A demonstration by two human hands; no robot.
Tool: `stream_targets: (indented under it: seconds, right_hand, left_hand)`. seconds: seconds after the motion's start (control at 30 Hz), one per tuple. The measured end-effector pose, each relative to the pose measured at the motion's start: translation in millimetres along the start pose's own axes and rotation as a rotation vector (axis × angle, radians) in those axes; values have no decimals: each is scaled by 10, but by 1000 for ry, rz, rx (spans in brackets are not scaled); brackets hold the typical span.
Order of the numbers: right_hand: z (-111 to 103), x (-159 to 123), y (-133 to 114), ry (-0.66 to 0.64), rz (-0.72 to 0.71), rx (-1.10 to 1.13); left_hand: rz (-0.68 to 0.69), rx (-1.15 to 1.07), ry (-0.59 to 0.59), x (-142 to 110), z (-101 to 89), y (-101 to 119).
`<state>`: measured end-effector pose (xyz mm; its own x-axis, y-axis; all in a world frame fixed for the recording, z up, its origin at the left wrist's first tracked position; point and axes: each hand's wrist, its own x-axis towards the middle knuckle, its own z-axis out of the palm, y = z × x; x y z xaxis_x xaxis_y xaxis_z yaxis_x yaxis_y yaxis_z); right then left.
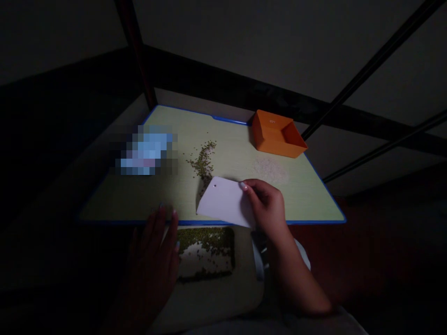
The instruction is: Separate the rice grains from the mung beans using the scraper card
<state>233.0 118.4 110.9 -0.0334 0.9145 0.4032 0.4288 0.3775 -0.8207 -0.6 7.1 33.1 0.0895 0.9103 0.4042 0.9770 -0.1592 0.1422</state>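
My right hand [267,204] pinches the upper right edge of a white scraper [225,197], a flat trapezoid sheet with a small hole near its top left corner. The scraper is at the table's front edge, its left side beside a trail of small green beans [203,160] strewn over the tabletop. My left hand [157,246] is stretched out at the front edge, fingers apart and holding nothing. Below the edge, between my hands, a shallow rectangular tray [206,277] contains more green beans, partly baring its pale bottom. My left fingers overlap the tray's left side.
On the blue-edged table [230,139], a thin patch of whitish grains [268,168] lies at the right. An orange box [279,135] stands at the back right corner. A blurred-out light blue object [148,151] is at the left. Surroundings are dark.
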Motion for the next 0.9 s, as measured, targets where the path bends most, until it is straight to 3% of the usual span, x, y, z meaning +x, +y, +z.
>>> stream_targets:
  seconds: [0.27, 0.5, 0.63, 0.77, 0.9]
  right_hand:
    - [-140, -142, -60, -123, -2, 36]
    - [-441, -266, -66, 197, 66, -52]
    - [-558, -414, -66, 304, 9, -179]
    - [-535, -619, -165, 274, -117, -262]
    - [-419, -632, -329, 138, -259, -270]
  left_hand:
    - [-25, 0, -25, -21, -8, 11]
    - [-14, 4, -6, -32, 3, -4]
    - [1, 11, 34, -41, 38, -24]
    - [2, 25, 67, -45, 72, -42]
    - [-3, 44, 57, -42, 81, -55]
